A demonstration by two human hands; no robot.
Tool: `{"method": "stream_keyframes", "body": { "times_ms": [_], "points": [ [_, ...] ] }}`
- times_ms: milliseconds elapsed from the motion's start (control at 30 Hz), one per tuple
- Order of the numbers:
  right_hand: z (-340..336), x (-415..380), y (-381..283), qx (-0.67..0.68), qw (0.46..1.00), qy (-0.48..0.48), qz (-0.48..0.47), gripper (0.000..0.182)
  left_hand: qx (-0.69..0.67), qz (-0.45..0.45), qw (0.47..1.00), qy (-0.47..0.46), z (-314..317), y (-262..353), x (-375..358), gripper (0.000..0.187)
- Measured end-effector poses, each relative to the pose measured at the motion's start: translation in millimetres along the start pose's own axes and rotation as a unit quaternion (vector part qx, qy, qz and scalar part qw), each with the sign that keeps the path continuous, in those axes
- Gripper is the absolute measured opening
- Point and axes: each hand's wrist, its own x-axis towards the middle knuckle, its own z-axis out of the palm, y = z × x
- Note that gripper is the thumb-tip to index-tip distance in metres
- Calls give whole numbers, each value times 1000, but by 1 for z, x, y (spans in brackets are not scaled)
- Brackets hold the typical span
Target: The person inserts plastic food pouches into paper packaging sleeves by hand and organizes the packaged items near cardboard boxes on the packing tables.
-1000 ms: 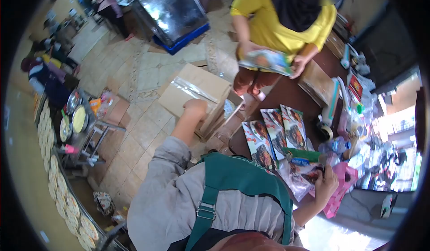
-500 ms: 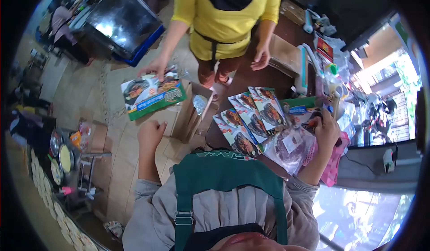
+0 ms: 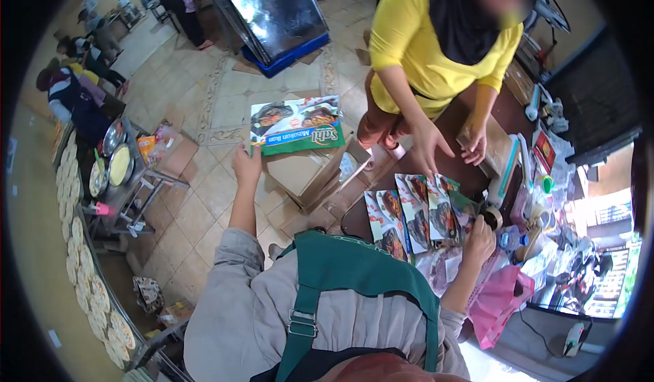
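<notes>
My left hand point(image 3: 246, 165) is closed at the lower left corner of a green and white printed food packet point(image 3: 300, 124), with the thumb at its edge. The packet spans the space over an open cardboard box point(image 3: 303, 178). On the right, my right hand point(image 3: 479, 240) has its fingers pinched at the edge of another green packet point(image 3: 466, 205), beside a tape roll point(image 3: 492, 216). Several similar packets point(image 3: 388, 227) lie fanned on the dark table, to the left of that hand. Part of the pinched packet is hidden by the others.
A co-worker in yellow stands opposite, one hand point(image 3: 428, 147) reaching over the fanned packets. A pink bag point(image 3: 501, 304) and plastic-wrapped items crowd the table's right side. At left stand a metal rack point(image 3: 133, 198) with pans and a row of flat round pieces point(image 3: 82, 266).
The co-worker's hand has let go of the large packet and moved over to the fanned packets. My left hand now has that packet's corner. The view has turned left.
</notes>
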Motion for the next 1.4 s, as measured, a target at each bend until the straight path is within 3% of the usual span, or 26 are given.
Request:
{"method": "stream_keyframes", "body": {
  "times_ms": [167,200,367,433,533,633,700,867,1000,1100,1200,1400],
  "points": [
    [9,-15,-11,37,999,9,-28,28,-78,-81,986,-119,-6,13,2,44],
    [10,-17,-13,47,998,14,-30,28,-99,-59,992,-58,7,0,3,39],
    [19,-29,-17,56,998,-15,8,27,-216,-148,957,-122,8,-6,9,26],
    [24,-30,-18,50,996,-48,50,34,-249,-166,944,-141,4,1,7,26],
    [21,-28,-24,39,992,-46,111,42,-248,-163,947,-122,-3,14,3,31],
    [4,-14,-32,24,983,-16,179,48,-148,-68,985,-61,19,-13,13,37],
    [-9,-6,-41,-22,974,17,226,51,-148,-94,980,-98,5,3,16,40],
    [-18,-6,-53,-24,968,94,233,42,-133,-26,990,-40,4,8,16,34],
    [-20,-10,-63,11,972,94,216,35,-124,-22,992,-20,5,10,17,30],
    [-21,-13,-70,39,972,84,215,34,-138,-30,989,-54,11,-3,25,29],
    [-19,-16,-76,75,969,80,222,32,-265,-115,949,-126,17,-15,32,30],
    [-14,-23,-82,97,970,62,215,30,-304,-184,919,-169,0,1,32,27]
  ]
}}
